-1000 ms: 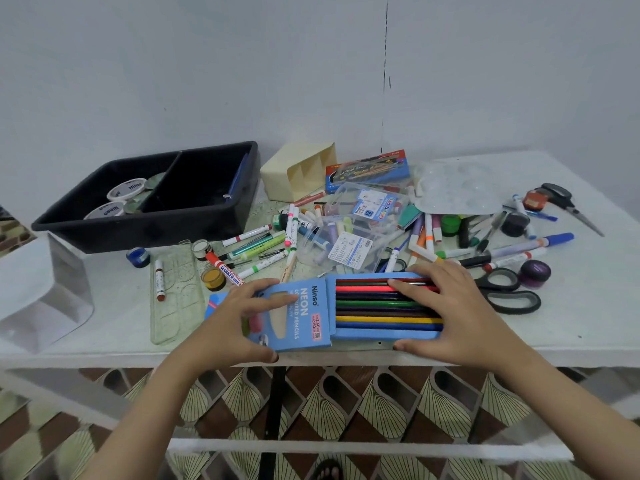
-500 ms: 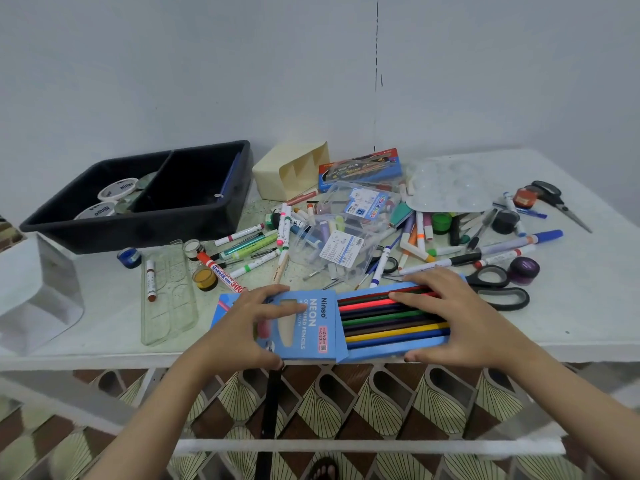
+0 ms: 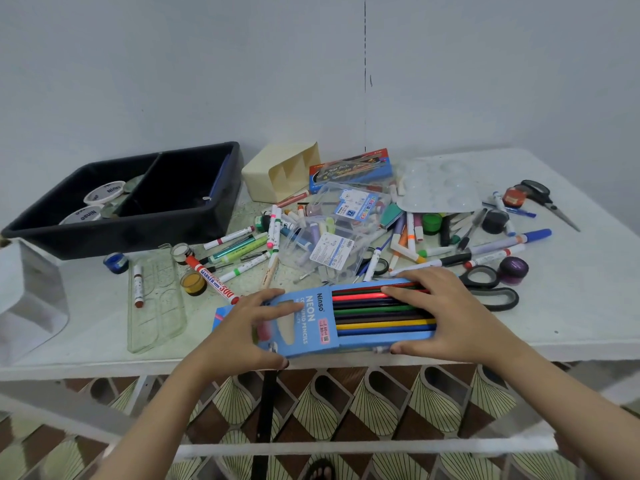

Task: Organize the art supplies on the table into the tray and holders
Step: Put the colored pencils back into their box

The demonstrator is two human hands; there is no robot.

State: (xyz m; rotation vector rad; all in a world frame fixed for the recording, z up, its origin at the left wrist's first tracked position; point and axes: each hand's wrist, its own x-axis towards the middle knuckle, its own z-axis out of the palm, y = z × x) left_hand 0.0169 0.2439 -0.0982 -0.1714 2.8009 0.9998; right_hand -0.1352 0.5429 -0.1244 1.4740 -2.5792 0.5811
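Skewed slightly since, blue cardboard pencil box lies long axis left-right at near edge of white table, left hand and right hand gripping opposite ends; black plastic tray back-left, nearer left.

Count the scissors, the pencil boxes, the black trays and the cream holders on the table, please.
Scissors: 2
Pencil boxes: 2
Black tray: 1
Cream holder: 1
Total: 6

On cluttered white table, left hand and right hand around 1 blue pencil box.
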